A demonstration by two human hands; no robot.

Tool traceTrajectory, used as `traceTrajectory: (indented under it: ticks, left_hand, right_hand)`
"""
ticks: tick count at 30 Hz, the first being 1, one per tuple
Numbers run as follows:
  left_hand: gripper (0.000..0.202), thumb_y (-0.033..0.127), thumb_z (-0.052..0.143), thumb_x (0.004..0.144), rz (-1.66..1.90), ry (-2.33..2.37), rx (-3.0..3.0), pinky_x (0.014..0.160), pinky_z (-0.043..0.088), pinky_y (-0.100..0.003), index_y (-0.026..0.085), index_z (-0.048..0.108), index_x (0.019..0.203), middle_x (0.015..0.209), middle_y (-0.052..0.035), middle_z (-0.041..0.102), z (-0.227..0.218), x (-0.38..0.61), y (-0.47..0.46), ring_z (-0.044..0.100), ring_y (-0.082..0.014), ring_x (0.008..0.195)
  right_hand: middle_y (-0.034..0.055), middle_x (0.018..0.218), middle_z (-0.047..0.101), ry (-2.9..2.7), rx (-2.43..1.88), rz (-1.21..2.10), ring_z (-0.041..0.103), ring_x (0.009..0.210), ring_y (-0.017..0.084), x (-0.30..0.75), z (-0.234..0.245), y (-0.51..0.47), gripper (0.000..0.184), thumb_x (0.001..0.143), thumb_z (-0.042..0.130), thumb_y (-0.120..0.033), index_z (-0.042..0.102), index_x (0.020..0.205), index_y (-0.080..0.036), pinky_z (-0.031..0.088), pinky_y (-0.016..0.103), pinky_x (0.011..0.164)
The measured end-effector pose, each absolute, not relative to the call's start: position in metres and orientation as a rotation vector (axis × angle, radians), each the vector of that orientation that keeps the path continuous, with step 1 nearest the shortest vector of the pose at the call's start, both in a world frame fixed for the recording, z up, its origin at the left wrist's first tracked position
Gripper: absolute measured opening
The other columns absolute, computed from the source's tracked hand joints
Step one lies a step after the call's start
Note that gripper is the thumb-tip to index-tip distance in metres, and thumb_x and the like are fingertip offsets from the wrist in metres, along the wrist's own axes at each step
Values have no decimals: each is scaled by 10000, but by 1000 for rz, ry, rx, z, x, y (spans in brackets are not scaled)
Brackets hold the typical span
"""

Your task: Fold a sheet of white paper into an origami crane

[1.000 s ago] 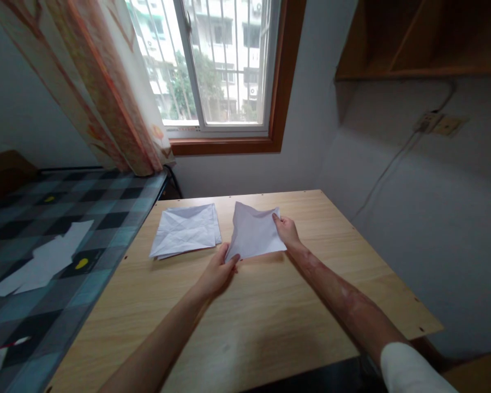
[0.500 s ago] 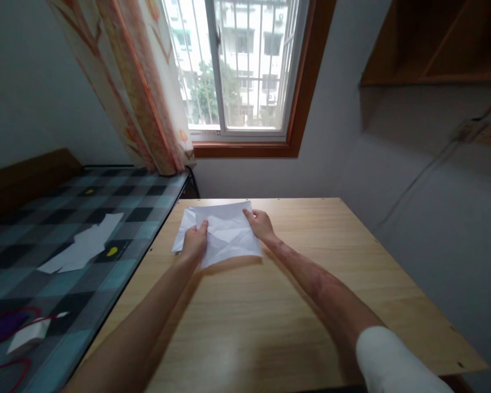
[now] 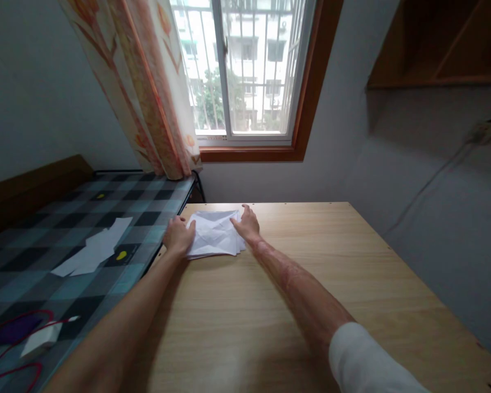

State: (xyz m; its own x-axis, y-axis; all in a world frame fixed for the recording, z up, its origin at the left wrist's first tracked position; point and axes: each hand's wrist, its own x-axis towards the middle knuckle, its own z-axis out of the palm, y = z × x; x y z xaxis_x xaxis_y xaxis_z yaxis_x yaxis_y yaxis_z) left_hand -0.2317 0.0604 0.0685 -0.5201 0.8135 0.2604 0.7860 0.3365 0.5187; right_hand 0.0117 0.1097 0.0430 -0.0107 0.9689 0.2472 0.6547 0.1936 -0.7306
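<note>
Two hands flank a stack of creased white paper sheets (image 3: 215,234) at the far left corner of the wooden table (image 3: 294,305). Left hand (image 3: 178,236) rests flat on the stack's left edge, fingers loosely spread, right at the table's left rim beside the checkered bed (image 3: 65,229). Right hand (image 3: 247,225) presses its right edge, open-palmed, nothing pinched. Stack is roughly square, no clear long axis, sides near parallel to the table edges. Right of the right hand, bare tabletop runs wide.

One head-worn view — above the table's (image 3: 270,305) near edge, facing forward and down toward its far-left corner.
</note>
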Motion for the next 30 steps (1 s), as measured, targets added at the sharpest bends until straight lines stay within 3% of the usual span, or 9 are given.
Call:
traceTrajectory:
  ticks: [2,6,9,12,19,30]
  left_hand:
    - [512,510,607,980,916,2512,1714,1125,487,-536,135,666,1323,1450,-270,663,66,-229,57,620,-442,1339]
    - [510,367,534,1021,656,2148,2357,1277,380,-511,141,609,1473,1612,-208,588,56,-217,56,535,-382,1485]
    - [589,355,483,1047,494,2027,2438,1354,272,-510,141,542,1592,1747,-176,468,38,-208,60,437,-346,1603]
    - [648,414,418,1075,396,2064,2362,1347,263,-577,129,501,1651,1767,-192,436,19,-205,66,401,-371,1639]
    - [779,584,364,1091,259,2089,2297,1363,193,-616,139,402,1729,1825,-173,310,4,-214,72,292,-388,1696]
    - [788,623,331,1094,186,2116,2306,1365,203,-599,178,389,1742,1830,-152,303,12,-217,72,287,-355,1703]
  right_hand:
    - [216,1462,651,-1803,-1470,493,575,1378,355,9,44,104,650,991,713,-393,522,1547,-117,440,478,1219]
    - [156,1549,606,-2069,-1179,411,511,1459,319,-2,40,91,477,1021,659,-367,624,1462,-186,377,467,1287]
    - [163,1722,476,-2295,-977,325,411,1596,312,-5,27,85,591,1069,606,-459,540,1584,-176,289,481,1348]
    - [184,1824,313,-2434,-1065,341,284,1693,342,-1,10,85,762,1091,546,-613,430,1683,-147,216,516,1379]
    - [177,1832,290,-2506,-1197,354,262,1711,338,12,-2,96,848,1092,434,-738,399,1717,-166,173,547,1389]
    - [163,1837,267,-2490,-1260,417,241,1720,344,48,5,92,783,1115,460,-633,367,1741,-172,158,569,1393]
